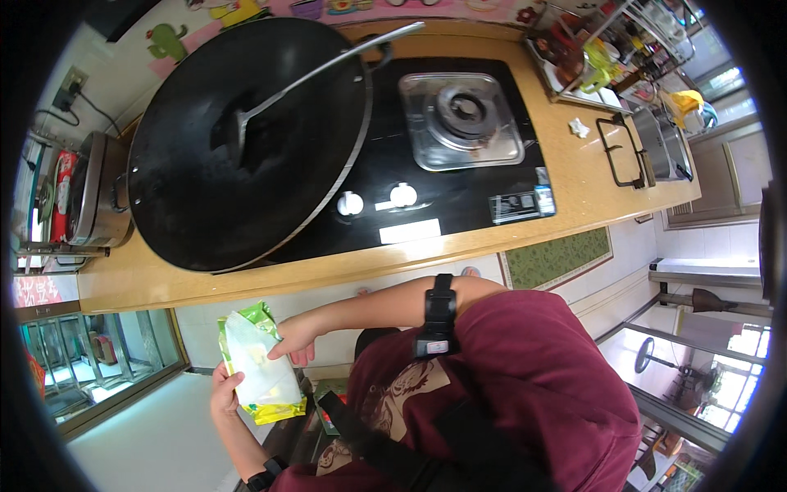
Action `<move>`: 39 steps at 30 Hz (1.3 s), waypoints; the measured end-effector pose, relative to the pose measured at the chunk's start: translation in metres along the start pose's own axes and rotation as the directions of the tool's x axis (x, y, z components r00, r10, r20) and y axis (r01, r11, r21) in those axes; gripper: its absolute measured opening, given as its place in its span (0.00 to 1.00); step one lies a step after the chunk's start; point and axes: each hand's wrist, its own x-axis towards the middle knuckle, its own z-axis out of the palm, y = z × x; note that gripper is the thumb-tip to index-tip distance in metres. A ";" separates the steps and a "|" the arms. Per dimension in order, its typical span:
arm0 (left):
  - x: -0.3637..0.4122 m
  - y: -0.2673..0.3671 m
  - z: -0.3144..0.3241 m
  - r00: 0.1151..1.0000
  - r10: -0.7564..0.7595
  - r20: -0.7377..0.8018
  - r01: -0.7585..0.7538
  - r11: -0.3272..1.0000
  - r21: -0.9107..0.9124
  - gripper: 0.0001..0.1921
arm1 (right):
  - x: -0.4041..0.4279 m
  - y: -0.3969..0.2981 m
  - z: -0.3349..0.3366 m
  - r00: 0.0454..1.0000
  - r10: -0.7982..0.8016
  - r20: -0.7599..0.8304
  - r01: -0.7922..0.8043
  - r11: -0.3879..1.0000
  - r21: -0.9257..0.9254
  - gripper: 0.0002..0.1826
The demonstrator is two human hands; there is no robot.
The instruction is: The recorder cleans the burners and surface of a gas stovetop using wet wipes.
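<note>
A green and yellow soft plastic packet [263, 413] is held in front of my body, off the left of my maroon shirt. Over its face lies a white, thin sheet [258, 363]. At the packet's lower left edge, my left hand [225, 388] grips it, the thumb on top. My right hand [295, 339] reaches in from the other side; its thumb presses on the white sheet and its fingers curl beside the packet's edge. Whether those fingers also hold the packet itself, I cannot tell. Both wrists wear black straps.
Beyond my right forearm runs a wooden counter [332, 278]. On it are a large black wok [184, 184] with a metal spatula [320, 69], a black gas hob [381, 150] with an uncovered burner [464, 111], a pan support [620, 150], a crumpled white tissue [578, 128] and a dish rack [575, 92].
</note>
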 end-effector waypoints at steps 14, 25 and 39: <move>0.101 0.006 0.535 0.742 -0.104 0.662 -0.108 0.957 0.270 0.20 | -0.504 0.173 -0.045 0.551 -0.054 -0.833 0.173 0.984 0.051 0.31; 0.167 -0.099 0.765 0.702 -0.341 0.626 0.005 0.880 0.474 0.17 | -0.669 0.300 -0.091 -0.269 -0.057 -0.961 -0.278 0.960 0.021 0.21; 0.128 0.005 0.669 0.552 0.087 0.829 0.112 0.978 -0.177 0.31 | -0.607 0.127 -0.096 0.403 -0.399 -0.824 0.611 0.788 -0.083 0.13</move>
